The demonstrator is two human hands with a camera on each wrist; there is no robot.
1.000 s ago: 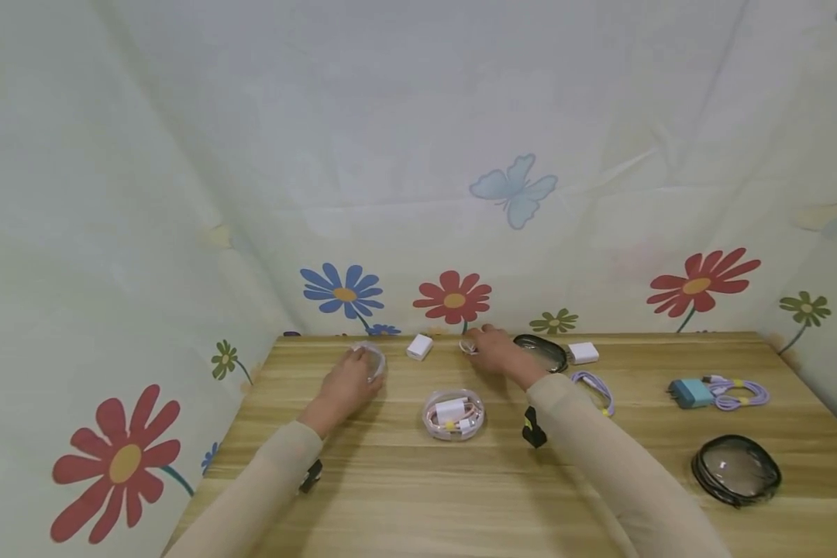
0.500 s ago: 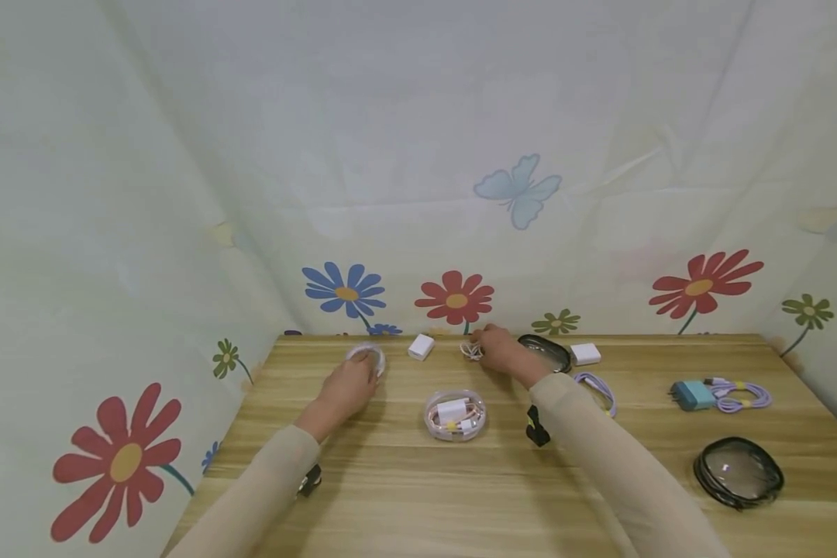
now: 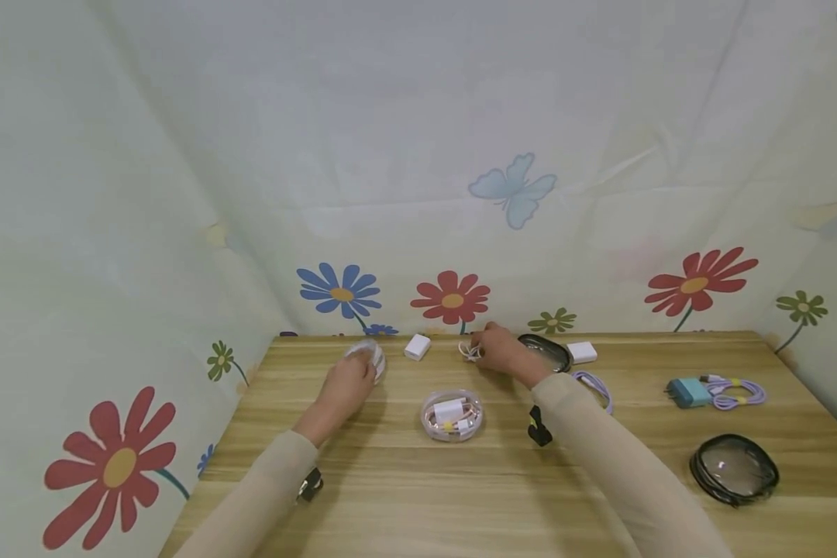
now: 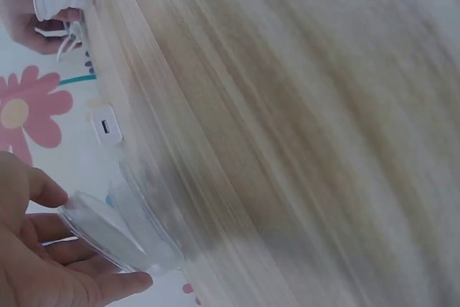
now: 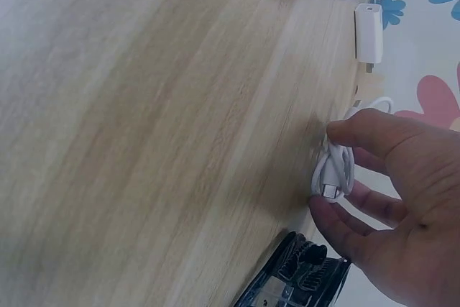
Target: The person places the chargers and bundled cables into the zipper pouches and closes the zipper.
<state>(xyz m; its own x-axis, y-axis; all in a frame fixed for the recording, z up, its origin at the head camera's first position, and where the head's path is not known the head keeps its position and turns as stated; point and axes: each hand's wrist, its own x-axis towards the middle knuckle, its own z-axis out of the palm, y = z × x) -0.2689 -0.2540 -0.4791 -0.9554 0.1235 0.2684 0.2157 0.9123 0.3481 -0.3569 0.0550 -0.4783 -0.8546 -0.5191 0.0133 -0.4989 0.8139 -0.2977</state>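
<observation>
My left hand grips the lid of a clear round plastic case near the table's back edge. In the left wrist view the lid tilts up from the base, thumb and fingertips at its rim. At the back middle, my right hand holds a coiled white cable between thumb and fingers, a metal plug end showing. Between the hands lies a white charger block. Just right of my right hand is a black-rimmed clear case.
In front stands a clear round case with a white charger and pinkish cable. To the right are another white charger, a purple cable, a blue charger, a second purple cable and a black-rimmed case. A flowered curtain hangs behind.
My left hand has shifted its fingers from the case's side onto its top. The right hand has moved only slightly, and more of the white cable shows beside its fingers.
</observation>
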